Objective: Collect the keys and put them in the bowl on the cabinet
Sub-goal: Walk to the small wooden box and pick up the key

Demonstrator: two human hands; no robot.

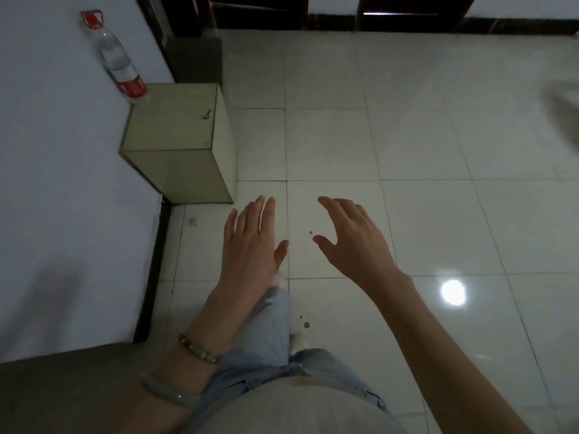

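A small metal key (206, 114) lies on top of a low beige cabinet (175, 136) that stands against the white wall at upper left. My left hand (250, 239) hovers over the tiled floor below the cabinet, fingers apart, holding nothing. My right hand (351, 236) is beside it to the right, fingers spread and slightly curled, also holding nothing. Both hands are well short of the key. No bowl is in view.
A clear plastic bottle (119, 61) with a red label stands at the cabinet's back corner by the wall. A grey surface (62, 396) fills the lower left. Glossy white floor tiles (438, 136) stretch ahead to dark doorways at the top. My legs are below.
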